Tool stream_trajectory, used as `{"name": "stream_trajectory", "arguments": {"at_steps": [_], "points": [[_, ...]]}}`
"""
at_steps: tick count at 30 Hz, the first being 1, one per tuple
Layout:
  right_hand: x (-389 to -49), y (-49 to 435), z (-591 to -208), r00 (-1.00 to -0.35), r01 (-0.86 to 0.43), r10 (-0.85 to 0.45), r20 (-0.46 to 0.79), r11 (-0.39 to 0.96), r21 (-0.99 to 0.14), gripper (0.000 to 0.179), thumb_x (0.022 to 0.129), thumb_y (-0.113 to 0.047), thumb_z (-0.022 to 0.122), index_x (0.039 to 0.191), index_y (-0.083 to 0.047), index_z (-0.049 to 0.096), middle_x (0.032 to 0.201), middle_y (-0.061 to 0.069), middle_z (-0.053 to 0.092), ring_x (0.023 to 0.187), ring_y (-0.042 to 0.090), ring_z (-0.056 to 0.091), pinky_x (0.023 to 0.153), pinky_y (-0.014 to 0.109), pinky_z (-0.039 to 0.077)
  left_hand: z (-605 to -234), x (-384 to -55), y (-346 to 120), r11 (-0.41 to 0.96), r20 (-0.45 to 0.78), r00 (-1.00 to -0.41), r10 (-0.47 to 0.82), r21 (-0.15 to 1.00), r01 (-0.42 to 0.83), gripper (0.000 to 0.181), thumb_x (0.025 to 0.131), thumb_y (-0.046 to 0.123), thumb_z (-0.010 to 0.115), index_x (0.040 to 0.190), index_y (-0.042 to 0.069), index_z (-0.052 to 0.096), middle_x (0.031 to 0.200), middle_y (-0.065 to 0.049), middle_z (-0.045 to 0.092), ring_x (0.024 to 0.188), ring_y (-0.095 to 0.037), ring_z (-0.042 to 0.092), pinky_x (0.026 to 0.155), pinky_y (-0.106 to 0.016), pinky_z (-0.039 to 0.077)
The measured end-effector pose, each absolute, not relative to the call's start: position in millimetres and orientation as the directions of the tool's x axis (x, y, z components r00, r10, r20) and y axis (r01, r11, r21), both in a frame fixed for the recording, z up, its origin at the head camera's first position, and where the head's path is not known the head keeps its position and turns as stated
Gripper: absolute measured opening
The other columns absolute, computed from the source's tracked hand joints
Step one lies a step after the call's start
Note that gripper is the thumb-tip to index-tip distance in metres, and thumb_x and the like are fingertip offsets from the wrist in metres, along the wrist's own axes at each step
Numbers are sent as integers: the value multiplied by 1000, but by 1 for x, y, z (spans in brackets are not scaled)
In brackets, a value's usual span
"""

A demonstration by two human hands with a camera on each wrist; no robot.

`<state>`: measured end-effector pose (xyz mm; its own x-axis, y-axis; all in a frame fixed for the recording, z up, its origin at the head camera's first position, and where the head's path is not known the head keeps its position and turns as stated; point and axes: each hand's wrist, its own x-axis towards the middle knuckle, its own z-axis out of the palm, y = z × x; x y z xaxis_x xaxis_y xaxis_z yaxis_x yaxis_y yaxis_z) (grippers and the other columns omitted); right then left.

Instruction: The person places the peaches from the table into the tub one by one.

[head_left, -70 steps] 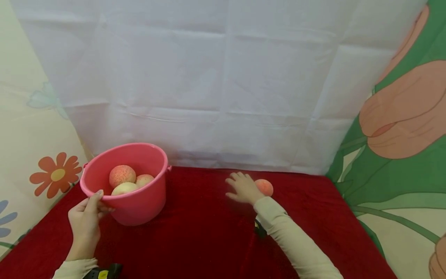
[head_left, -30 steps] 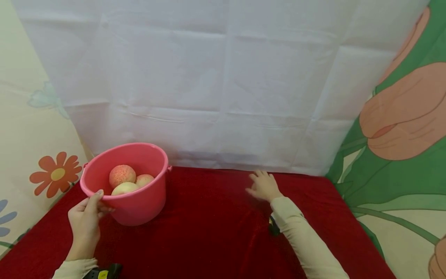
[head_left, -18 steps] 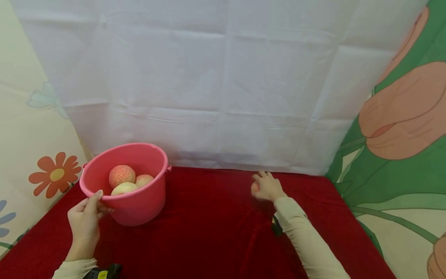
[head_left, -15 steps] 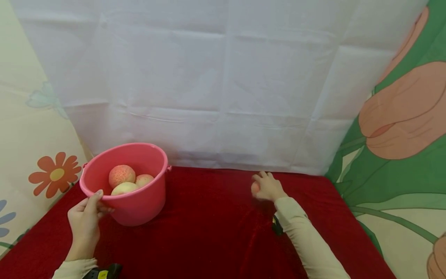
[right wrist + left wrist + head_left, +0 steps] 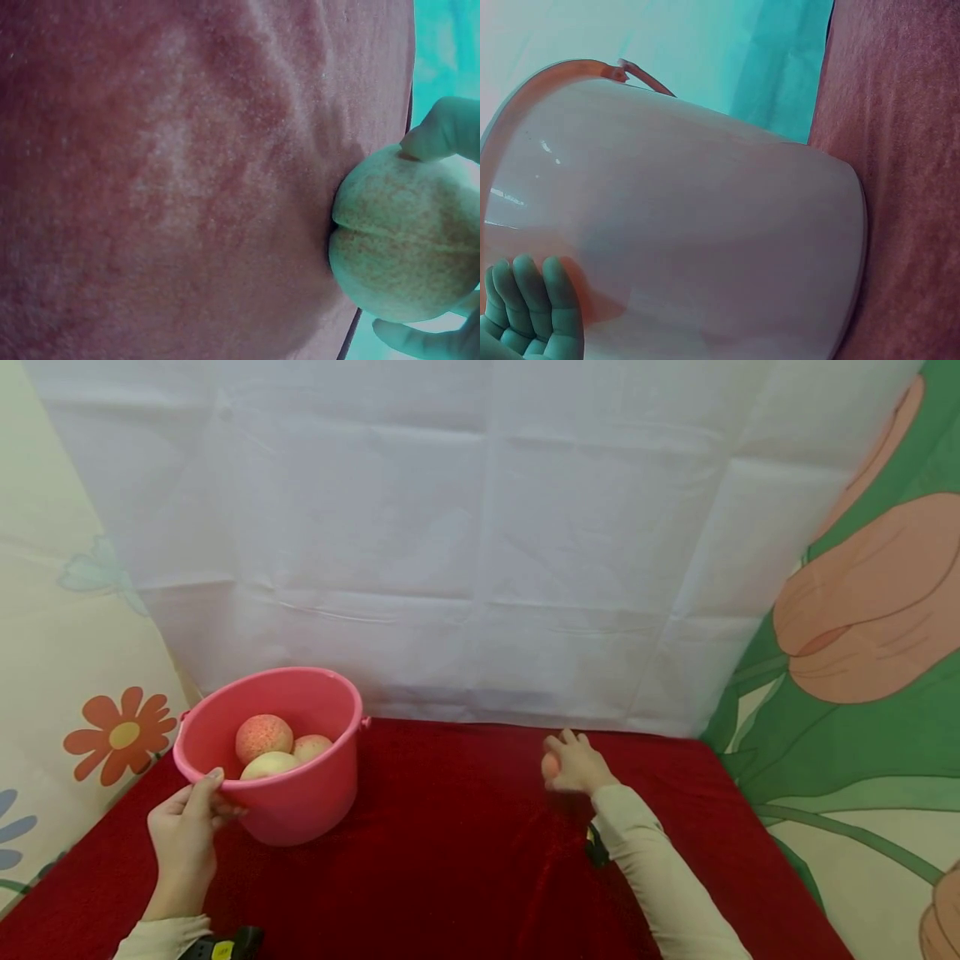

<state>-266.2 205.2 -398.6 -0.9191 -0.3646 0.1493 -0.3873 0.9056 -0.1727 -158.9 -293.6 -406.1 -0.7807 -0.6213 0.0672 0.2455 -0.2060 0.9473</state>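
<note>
A pink bucket [image 5: 303,814] stands on the left of the table, its mouth facing up toward the head camera. Inside it are two reddish peaches [image 5: 264,737] and a pale yellow, peach-like fruit [image 5: 268,765]. My left hand [image 5: 183,847] pinches the near rim, thumb on top; in the left wrist view its fingers [image 5: 536,300] lie against the bucket's outer wall. Over on the right, my right hand [image 5: 583,765] grips a peach [image 5: 405,232], fingertips on opposite sides. That peach sits at the cloth's surface, its crease showing; the hand mostly hides it in the head view.
Dark red velvety cloth [image 5: 435,860] covers the table. A creased white sheet [image 5: 465,543] hangs along the back edge. Flower-printed hangings [image 5: 862,735] flank the table on both sides. The bucket's handle [image 5: 649,79] hangs on its far side.
Since the earliest frame my right hand has shifted right and closed its fingers round the peach that lay beside its wrist. The left hand and bucket have stayed put.
</note>
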Motion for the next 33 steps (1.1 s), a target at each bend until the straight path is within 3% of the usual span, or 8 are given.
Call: {"name": "stream_trajectory", "arguments": {"at_steps": [3, 6, 14, 24, 33], "points": [[-266, 206, -399, -916, -394, -371, 152, 902, -177, 59, 58, -28, 78, 110, -9, 55, 106, 14, 46, 91, 33, 44, 53, 39, 46, -412, -161, -297, -198, 94, -788, -609, 944, 265, 25, 83, 22, 67, 67, 2, 68, 53, -5, 61, 45, -15, 60, 47, -25, 52], [-266, 206, -398, -919, -388, -365, 147, 904, -179, 60, 58, -28, 78, 111, -10, 54, 107, 14, 46, 93, 33, 44, 54, 39, 47, -376, -141, -272, -215, 76, -791, -607, 943, 255, 27, 86, 16, 63, 62, 5, 67, 50, -3, 59, 43, -12, 58, 46, -21, 51], [-268, 205, -393, -907, -410, -384, 170, 897, -165, 67, 59, -31, 78, 118, -8, 53, 112, 17, 47, 100, 38, 45, 60, 43, 48, -362, -134, -263, -226, 36, -786, -617, 949, 221, 28, 86, 17, 62, 59, 9, 67, 50, -1, 59, 43, -10, 57, 47, -19, 51], [-269, 202, -383, -890, -437, -401, 218, 886, -155, 64, 57, -32, 77, 113, -9, 55, 105, 13, 48, 92, 32, 46, 59, 40, 47, -455, -185, -326, -178, 128, -795, -592, 942, 284, 30, 81, 28, 69, 77, -2, 68, 60, -7, 62, 49, -18, 61, 52, -29, 54], [-268, 197, -376, -883, -444, -402, 243, 883, -154, 67, 56, -35, 75, 115, -9, 56, 104, 14, 50, 94, 33, 47, 61, 41, 47, -464, -190, -331, -177, 108, -774, -624, 945, 274, 36, 78, 30, 72, 83, -5, 67, 62, -11, 63, 51, -21, 62, 52, -31, 53]]}}
